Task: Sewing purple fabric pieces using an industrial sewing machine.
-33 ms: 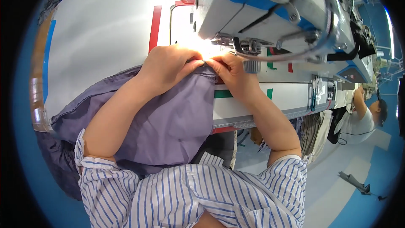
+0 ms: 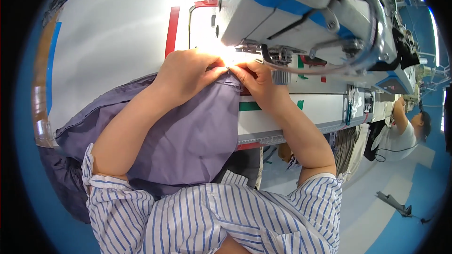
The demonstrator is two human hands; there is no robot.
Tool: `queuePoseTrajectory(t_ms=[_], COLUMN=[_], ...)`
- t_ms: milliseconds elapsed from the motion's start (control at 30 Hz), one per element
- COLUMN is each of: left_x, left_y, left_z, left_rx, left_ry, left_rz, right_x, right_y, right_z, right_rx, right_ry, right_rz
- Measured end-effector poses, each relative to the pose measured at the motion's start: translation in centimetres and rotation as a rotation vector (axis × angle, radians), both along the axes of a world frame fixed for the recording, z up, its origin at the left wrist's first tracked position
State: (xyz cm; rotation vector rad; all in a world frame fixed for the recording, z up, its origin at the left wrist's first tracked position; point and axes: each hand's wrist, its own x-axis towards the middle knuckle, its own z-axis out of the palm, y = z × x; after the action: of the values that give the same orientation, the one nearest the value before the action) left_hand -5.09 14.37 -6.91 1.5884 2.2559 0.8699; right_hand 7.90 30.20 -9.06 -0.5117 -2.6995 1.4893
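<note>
My left hand [image 2: 184, 74] and my right hand [image 2: 264, 83] meet in front of the needle area of a white and blue sewing machine [image 2: 278, 16]. Thumbs and fingers of both are pinched on the upper edge of a greyish-purple cloth [image 2: 193, 136]. Strong lamp glare washes out the fingertips' surroundings, and what lies right under the needle is hidden. From the pinched edge the cloth spreads leftward beneath my left forearm, drapes over the table's near edge and hangs down on the left. A dark seam runs along its upper border.
The white table [image 2: 113, 23] carries a red tape strip [image 2: 173, 30] and green tape [image 2: 249, 106]. A ruler strip [image 2: 261, 138] lines its near edge. Folded fabrics [image 2: 348, 148] hang at the right, where another person [image 2: 400, 134] sits farther off. Dark scraps [image 2: 395, 202] lie on the floor.
</note>
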Motion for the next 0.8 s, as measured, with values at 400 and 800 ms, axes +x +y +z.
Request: queuePoseTrajectory(t_ms=[400, 800], left_x=[-0.9, -0.6], left_y=[0.3, -0.7], left_z=[-1.1, 1.1], left_rx=[-0.021, 0.046], left_ry=[-0.191, -0.249], left_rz=[0.133, 0.129], right_x=[-0.8, 0.5], right_y=[0.6, 1.1], right_z=[-2.7, -2.4], right_rx=[-0.176, -0.032], right_ry=[-0.196, -0.12], right_rz=[-0.065, 0.045])
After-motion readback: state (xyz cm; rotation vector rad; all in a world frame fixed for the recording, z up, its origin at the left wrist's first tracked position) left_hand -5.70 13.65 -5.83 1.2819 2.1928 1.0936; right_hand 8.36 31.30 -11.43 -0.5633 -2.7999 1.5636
